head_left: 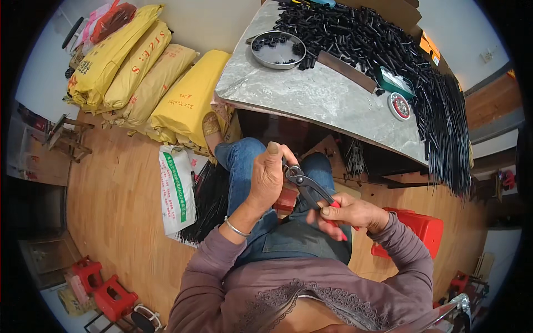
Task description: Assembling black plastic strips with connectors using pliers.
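Note:
Over my lap, my right hand (347, 213) grips a pair of pincers (302, 182) by its red handles. The dark metal head of the pincers points up and left, toward my left hand (268, 175). My left hand is closed beside the jaws, its thumb raised and its index finger curled at the pincers' head. Whatever its fingers hold, if anything, is hidden behind them. A bracelet (237, 227) circles my left wrist.
Ahead, a grey marble-topped table (327, 94) bears a heap of black tubular parts (355, 28), a round metal dish (277, 50) and long black rods (449, 133). Yellow sacks (189, 100) lie at the left. A red stool (413, 230) stands to my right, a white bag (176, 191) by my left leg.

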`<state>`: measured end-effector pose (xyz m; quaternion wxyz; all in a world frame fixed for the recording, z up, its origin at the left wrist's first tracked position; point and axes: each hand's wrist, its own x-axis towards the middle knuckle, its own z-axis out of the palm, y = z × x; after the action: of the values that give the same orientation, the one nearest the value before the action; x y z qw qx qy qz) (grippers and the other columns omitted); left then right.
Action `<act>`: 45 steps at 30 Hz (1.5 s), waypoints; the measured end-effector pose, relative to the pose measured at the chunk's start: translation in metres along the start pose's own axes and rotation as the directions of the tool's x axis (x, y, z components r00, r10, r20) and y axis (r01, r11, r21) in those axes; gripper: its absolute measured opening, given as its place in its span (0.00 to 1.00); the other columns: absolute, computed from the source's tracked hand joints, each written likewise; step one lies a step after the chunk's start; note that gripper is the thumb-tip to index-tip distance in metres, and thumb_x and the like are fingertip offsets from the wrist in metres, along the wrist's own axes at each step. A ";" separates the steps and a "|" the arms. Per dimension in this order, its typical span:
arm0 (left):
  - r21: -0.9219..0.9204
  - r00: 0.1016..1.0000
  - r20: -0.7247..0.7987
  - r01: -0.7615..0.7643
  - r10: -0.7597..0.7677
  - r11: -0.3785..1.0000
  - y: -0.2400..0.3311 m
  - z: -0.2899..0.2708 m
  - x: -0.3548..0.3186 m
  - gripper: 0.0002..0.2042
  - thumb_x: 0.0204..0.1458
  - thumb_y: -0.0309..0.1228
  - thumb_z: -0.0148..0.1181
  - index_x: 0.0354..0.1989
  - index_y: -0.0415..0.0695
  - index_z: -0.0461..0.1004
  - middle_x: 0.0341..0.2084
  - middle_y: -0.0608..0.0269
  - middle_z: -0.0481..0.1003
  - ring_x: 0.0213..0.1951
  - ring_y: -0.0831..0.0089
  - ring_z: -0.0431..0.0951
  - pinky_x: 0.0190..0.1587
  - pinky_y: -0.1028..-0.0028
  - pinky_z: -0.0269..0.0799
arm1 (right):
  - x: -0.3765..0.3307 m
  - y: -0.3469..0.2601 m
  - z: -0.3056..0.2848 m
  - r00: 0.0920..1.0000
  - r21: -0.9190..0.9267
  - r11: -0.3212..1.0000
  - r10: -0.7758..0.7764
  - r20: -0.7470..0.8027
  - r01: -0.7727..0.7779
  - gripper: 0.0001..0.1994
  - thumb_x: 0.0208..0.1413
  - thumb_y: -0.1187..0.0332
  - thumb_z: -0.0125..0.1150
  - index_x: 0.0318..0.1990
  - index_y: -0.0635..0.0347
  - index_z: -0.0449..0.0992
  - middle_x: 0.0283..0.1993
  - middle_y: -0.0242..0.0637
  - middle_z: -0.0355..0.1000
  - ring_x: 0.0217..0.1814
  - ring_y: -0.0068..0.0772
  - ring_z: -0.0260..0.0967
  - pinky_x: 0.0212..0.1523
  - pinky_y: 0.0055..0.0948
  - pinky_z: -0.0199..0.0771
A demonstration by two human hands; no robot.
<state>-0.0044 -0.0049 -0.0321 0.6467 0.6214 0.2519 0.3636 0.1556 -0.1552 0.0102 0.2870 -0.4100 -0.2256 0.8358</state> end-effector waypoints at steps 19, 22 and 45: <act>0.164 0.992 -0.022 -0.118 0.123 0.979 -0.010 0.003 0.008 0.30 0.66 0.44 0.29 0.18 0.38 0.68 0.15 0.62 0.70 0.22 0.74 0.68 0.28 0.74 0.63 | 0.011 0.018 0.038 0.998 0.342 0.939 -0.018 -0.067 0.040 0.18 0.66 0.52 0.44 0.31 0.57 0.63 0.17 0.24 0.51 0.14 0.17 0.45 0.15 0.21 0.50; 0.173 0.988 -0.141 -0.031 0.056 0.984 -0.008 0.008 0.005 0.32 0.66 0.48 0.29 0.19 0.38 0.70 0.14 0.65 0.68 0.21 0.77 0.67 0.26 0.75 0.62 | 0.022 0.015 0.047 0.966 0.108 0.988 -0.085 -0.243 0.114 0.17 0.66 0.55 0.44 0.33 0.61 0.68 0.16 0.26 0.60 0.14 0.20 0.59 0.14 0.27 0.60; -0.180 0.987 -0.044 0.141 -0.152 0.974 -0.004 0.017 0.004 0.33 0.62 0.58 0.33 0.23 0.38 0.67 0.09 0.72 0.55 0.12 0.85 0.52 0.16 0.82 0.48 | -0.026 -0.049 -0.140 0.083 -0.763 0.083 -0.981 -0.177 -0.641 0.14 0.46 0.72 0.58 0.43 0.54 0.73 0.30 0.41 0.68 0.34 0.46 0.70 0.33 0.43 0.69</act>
<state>0.0118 -0.0122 -0.0339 0.7165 0.5308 0.2826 0.3535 0.2969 -0.1163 -0.0243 0.1809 -0.8143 -0.5271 -0.1623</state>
